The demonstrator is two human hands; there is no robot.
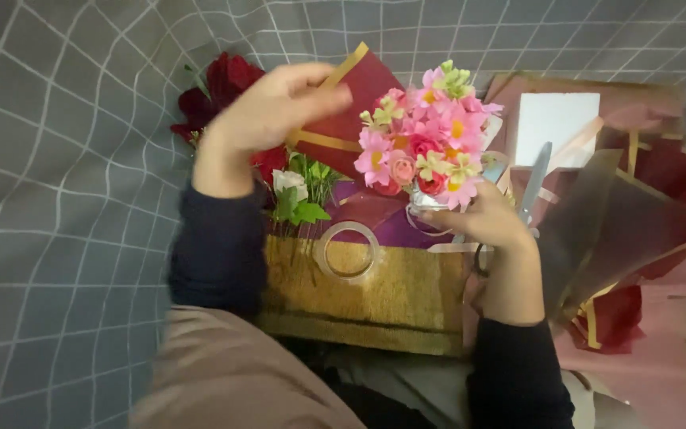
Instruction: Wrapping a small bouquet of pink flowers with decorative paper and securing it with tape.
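Observation:
My left hand (267, 111) pinches a dark red wrapping sheet with gold stripes (359, 99) and holds it up beside a bunch of pink artificial flowers (426, 139). My right hand (490, 218) grips the bunch from below, at its stems, which are hidden by my fingers. The flowers stand upright between my two hands, the red sheet just to their left.
A clear tape roll (348, 252) lies on a brown wooden board (406, 302) on my lap. Red roses (220, 87) and green leaves with a white bud (299, 195) lie behind it. Scissors (535, 179), white foam (557, 115) and more wrapping sheets (637, 214) are at right, on grey checked cloth (65, 199).

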